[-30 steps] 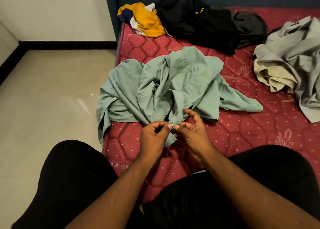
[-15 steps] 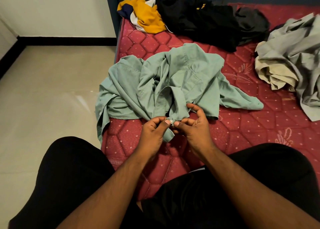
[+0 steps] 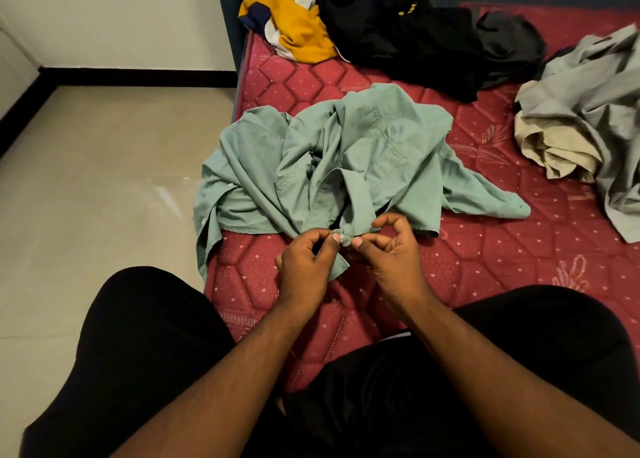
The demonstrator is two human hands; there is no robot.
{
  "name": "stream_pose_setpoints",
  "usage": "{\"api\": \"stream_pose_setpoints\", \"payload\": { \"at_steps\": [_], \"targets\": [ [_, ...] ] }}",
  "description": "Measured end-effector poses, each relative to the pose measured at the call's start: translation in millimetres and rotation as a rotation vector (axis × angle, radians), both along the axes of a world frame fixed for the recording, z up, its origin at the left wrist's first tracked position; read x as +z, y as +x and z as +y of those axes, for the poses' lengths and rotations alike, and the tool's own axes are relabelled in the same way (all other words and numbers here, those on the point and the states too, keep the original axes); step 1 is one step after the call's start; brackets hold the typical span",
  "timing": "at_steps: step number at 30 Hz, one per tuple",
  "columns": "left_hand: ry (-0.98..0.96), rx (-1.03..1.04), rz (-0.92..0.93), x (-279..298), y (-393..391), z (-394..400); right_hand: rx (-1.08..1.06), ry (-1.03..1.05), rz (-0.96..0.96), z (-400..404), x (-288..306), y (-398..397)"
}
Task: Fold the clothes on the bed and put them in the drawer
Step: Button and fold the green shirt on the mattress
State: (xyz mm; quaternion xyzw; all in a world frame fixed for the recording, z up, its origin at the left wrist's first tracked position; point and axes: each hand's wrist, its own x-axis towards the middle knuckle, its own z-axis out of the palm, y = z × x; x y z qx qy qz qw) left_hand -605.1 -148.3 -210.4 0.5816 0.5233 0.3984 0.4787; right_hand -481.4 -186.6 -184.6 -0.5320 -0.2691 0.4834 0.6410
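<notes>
Your left hand point(image 3: 304, 263) and right hand point(image 3: 388, 249) meet thumb to thumb, both pinching a button point(image 3: 342, 238) on the placket of a crumpled green shirt point(image 3: 363, 166) that spreads just beyond your fingers on the bed point(image 3: 485, 249). Farther past the hands lie a yellow garment point(image 3: 298, 28) and black clothes point(image 3: 408, 38); off to the right hand's side sits a grey and cream heap point(image 3: 581, 118). Nothing looks folded yet, and no drawer is in sight, so the task seems barely begun.
</notes>
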Motion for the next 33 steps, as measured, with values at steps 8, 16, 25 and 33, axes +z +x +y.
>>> {"api": "stream_pose_setpoints", "payload": {
  "at_steps": [8, 16, 25, 33],
  "targets": [
    [-0.331, -0.175, -0.221, 18.0, -3.8, 20.1, 0.034, -0.036, 0.157, 4.7, -5.4, 10.8],
    [-0.174, -0.305, 0.107, 12.5, 0.0, 28.6, 0.078, -0.089, -0.057, 7.6, -3.6, 15.0],
    [-0.14, -0.043, 0.064, 13.2, 17.2, 19.8, 0.001, -0.089, -0.299, 17.7, -13.7, 14.2],
    [0.092, 0.02, 0.44, 18.9, 30.9, 14.6, -0.057, -0.056, -0.414, 20.5, -21.1, 19.5]
  ]
}}
